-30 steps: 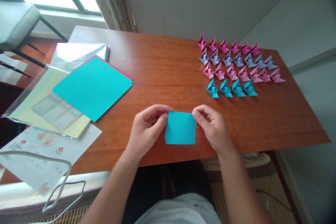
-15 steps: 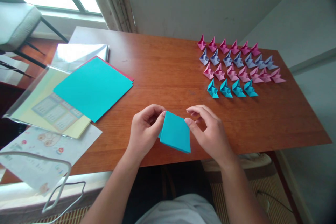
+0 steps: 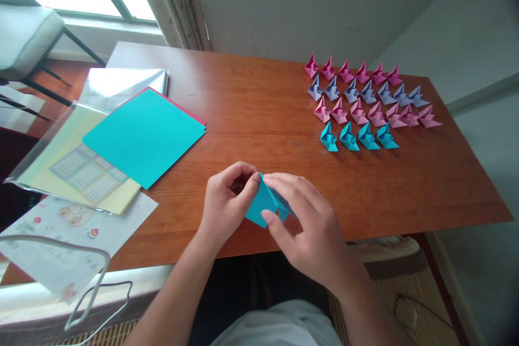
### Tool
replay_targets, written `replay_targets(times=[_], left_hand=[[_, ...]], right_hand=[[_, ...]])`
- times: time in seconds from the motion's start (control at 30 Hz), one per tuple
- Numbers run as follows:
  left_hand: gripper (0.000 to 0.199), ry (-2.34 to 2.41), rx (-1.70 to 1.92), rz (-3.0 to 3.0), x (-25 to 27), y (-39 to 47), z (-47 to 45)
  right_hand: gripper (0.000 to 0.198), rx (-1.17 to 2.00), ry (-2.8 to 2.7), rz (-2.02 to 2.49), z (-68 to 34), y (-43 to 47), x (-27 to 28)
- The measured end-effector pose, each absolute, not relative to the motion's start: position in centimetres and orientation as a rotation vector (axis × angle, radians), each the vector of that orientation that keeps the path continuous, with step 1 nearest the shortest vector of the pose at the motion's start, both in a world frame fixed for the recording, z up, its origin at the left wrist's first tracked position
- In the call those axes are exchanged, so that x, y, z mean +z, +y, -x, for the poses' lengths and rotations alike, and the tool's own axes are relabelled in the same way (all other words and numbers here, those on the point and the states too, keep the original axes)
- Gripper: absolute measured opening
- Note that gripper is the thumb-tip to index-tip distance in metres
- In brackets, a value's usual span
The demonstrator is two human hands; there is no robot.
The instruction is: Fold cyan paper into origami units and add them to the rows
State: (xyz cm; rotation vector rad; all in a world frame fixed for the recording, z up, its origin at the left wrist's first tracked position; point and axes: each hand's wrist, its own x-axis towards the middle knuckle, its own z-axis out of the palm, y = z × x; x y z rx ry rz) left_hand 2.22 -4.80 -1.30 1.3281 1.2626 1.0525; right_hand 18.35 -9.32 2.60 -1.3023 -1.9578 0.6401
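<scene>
A folded turquoise sheet of origami paper is held in front of me, just above the table's near edge. My left hand pinches its upper left corner between thumb and curled fingers. Over its right side lies my right hand, fingers along the upper right flap and thumb against the front face. That flap stands partly lifted away from the rest, and my right fingers hide much of it. Beyond my right hand is a row of folded turquoise paper pieces.
Behind that row stand rows of light pink, lavender and dark pink folded pieces. On the left, turquoise sheets lie over a clear sleeve with yellow paper. A printed white sheet and a cable are nearby.
My right hand has moved left over the paper and folded its right part, lifting a flap. My left hand keeps its pinch at the upper corner, shifting slightly right.
</scene>
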Motion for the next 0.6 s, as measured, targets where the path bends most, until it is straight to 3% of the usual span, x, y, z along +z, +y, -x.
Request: replay_targets(times=[0.17, 0.4, 0.6], left_hand=[[0.017, 1.306, 0.910, -1.701, -1.2, -4.2, -1.2], [0.018, 1.548, 0.622, -2.473, -0.6, -3.7, -0.7], [0.018, 1.381, 0.270, -2.887, -0.1, -4.0, -1.5]], right_hand=[[0.011, 0.752, -1.752, 1.465, -20.3, -7.7, 1.4], [0.020, 1.076, -1.381, 1.628, -21.9, -5.4, -1.9], [0.020, 1.064, -1.382, 1.674, -22.1, -5.1, -2.6]])
